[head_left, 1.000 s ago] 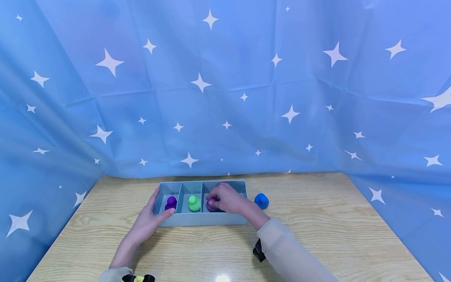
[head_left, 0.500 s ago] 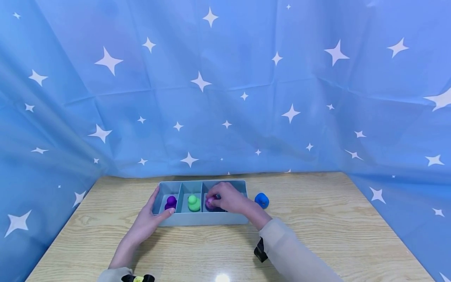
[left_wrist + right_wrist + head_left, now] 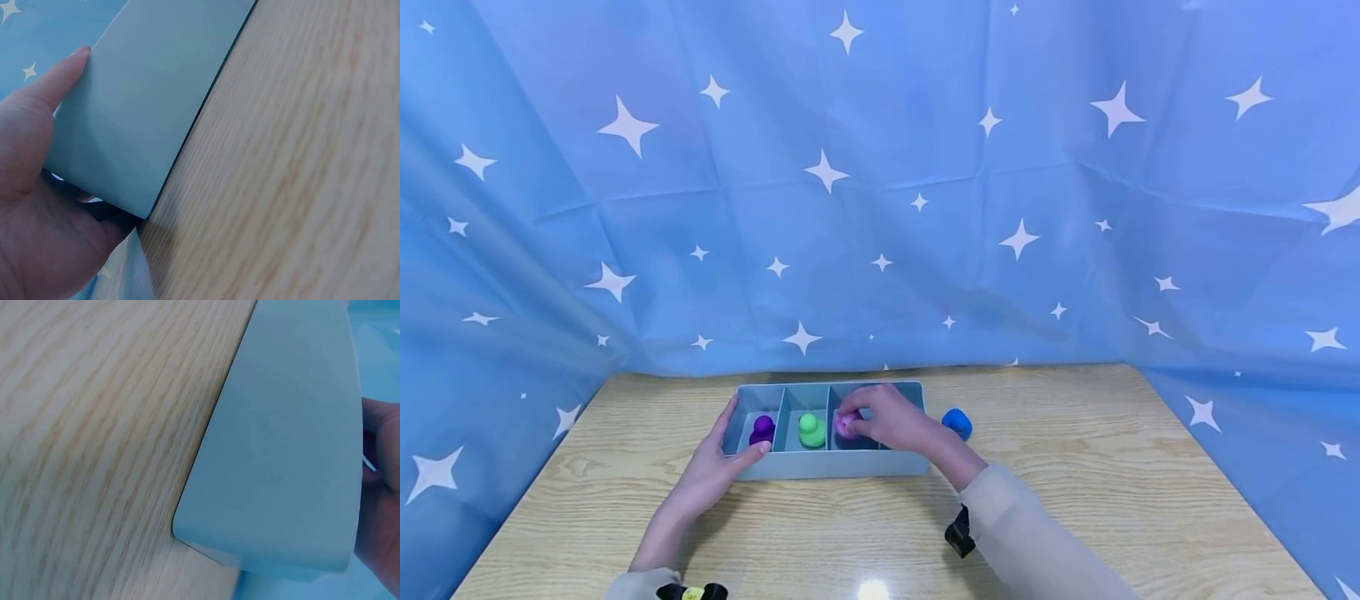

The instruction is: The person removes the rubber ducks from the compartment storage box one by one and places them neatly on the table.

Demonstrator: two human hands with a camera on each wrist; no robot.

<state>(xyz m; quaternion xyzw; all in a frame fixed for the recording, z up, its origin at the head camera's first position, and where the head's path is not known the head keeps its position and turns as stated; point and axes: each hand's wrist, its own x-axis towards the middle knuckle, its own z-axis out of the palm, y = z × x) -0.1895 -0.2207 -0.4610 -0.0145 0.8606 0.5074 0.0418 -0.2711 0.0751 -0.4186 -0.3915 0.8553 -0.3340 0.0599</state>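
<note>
A pale blue-grey divided box (image 3: 835, 465) stands on the wooden table. My left hand (image 3: 711, 471) holds its left end, thumb over the front rim and fingers along the side wall. In the leftmost compartment sits a dark purple toy duck (image 3: 763, 427), and a light green toy duck (image 3: 811, 431) sits in the middle one. My right hand (image 3: 891, 417) reaches into the right compartment and pinches a pink-purple toy duck (image 3: 845, 425) between thumb and fingers, partly covering it. In the right wrist view, the box's front wall (image 3: 275, 437) hides what this hand holds.
Just right of the box, a small blue toy (image 3: 957, 423) lies on the table (image 3: 1075, 483). Behind the table hangs a blue cloth (image 3: 925, 292) with white stars. Black wrist cameras sit at both sleeves.
My right hand has risen slightly with the pink-purple duck, which shows more clearly above the compartment floor. The left hand and the box stay in place; the head view has shifted a little.
</note>
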